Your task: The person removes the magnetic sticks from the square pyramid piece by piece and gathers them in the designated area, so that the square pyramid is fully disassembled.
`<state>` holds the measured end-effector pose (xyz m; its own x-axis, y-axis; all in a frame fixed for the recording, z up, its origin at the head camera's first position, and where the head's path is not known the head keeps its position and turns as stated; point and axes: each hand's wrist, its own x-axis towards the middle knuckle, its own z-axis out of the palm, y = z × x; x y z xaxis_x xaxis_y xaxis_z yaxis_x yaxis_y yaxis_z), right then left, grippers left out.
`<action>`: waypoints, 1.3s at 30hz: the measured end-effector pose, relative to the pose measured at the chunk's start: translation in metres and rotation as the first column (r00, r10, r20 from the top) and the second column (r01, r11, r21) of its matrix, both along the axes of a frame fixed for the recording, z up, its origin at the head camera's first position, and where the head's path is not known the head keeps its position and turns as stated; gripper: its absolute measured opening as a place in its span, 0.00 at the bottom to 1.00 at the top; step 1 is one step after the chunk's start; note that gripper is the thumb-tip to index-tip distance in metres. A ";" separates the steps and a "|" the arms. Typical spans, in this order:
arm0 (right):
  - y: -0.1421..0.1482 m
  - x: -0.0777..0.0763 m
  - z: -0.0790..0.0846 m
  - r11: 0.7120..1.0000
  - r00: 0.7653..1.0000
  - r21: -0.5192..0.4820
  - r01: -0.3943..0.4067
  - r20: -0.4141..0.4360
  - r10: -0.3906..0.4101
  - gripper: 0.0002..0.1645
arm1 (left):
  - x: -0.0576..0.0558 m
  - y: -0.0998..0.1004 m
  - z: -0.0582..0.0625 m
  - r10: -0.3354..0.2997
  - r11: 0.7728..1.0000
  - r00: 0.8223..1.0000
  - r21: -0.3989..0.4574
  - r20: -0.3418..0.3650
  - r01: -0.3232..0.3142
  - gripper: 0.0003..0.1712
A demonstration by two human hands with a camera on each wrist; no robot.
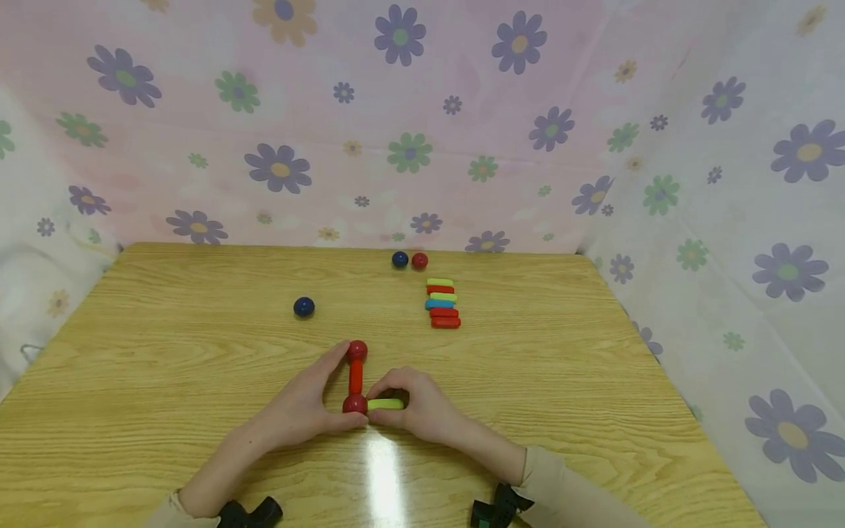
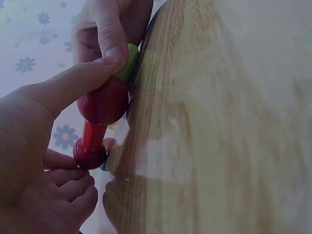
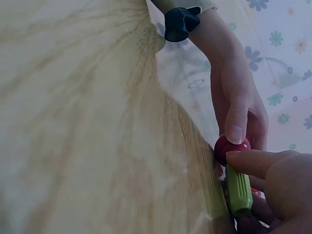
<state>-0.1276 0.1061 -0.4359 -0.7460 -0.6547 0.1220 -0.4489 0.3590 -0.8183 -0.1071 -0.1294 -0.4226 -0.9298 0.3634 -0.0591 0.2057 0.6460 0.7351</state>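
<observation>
A red rod point(image 1: 356, 377) joins two red balls, the far one point(image 1: 357, 350) and the near one point(image 1: 354, 404), in a line on the table. My left hand point(image 1: 300, 408) grips this piece, thumb on the near ball and fingers at the far ball. From the right, my right hand point(image 1: 422, 407) pinches a yellow-green rod point(image 3: 239, 190) between thumb and fingers. One end of that rod meets the near red ball; whether it is seated in a hole is hidden. In the left wrist view, the two thumbs lie close together above the near ball.
A dark blue ball point(image 1: 304, 306) sits beyond my left hand. Farther back are another blue ball point(image 1: 400, 259) and a red ball point(image 1: 419, 261), side by side. Several short rods point(image 1: 442, 303) in red, blue and yellow-green lie in a column. Flowered cloth point(image 1: 409, 117) borders the wooden table point(image 1: 561, 367).
</observation>
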 end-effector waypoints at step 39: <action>-0.001 0.002 -0.003 0.998 0.992 0.055 0.010 -0.125 -0.003 0.09 | 0.001 0.001 0.001 0.000 1.000 1.000 -0.014 -0.005 0.000 0.69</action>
<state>-0.1252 0.1054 -0.4393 -0.7317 -0.6579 0.1780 -0.5433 0.4053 -0.7352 -0.1063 -0.1287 -0.4214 -0.9302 0.3623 -0.0592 0.2093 0.6560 0.7251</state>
